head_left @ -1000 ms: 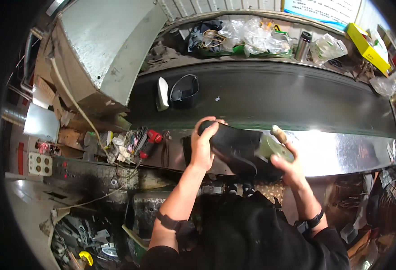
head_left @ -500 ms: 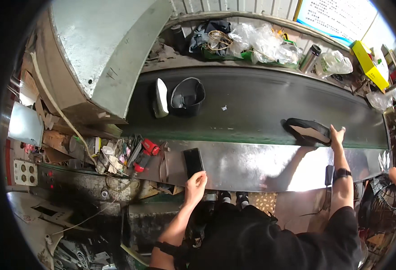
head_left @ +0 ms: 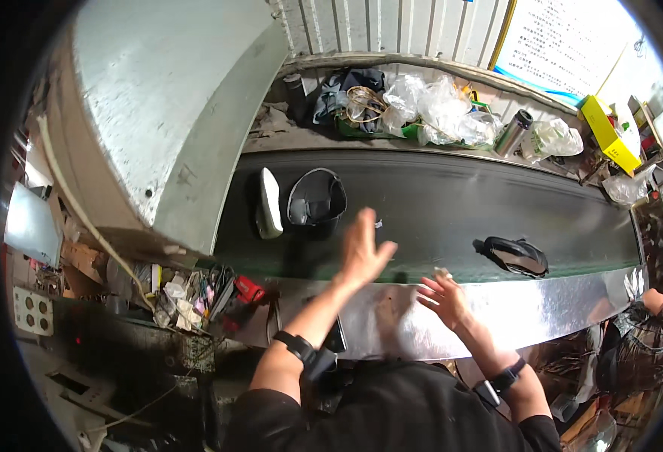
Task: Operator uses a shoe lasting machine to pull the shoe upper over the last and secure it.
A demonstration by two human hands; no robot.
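Both hands hover bare above the near edge of the black conveyor belt. The left hand is raised with fingers spread, holding nothing, nearest the black shoe upper and white sole lying side by side on the belt. The right hand is also spread and free, over the shiny metal ledge. A second black shoe piece lies on the belt, well apart to the right.

Behind the belt: clear plastic bags, a steel flask, a yellow box, and a white wall sign edged in blue.

Half a second ago the right hand touched that right-hand shoe piece; the left was down by a dark phone on the ledge.
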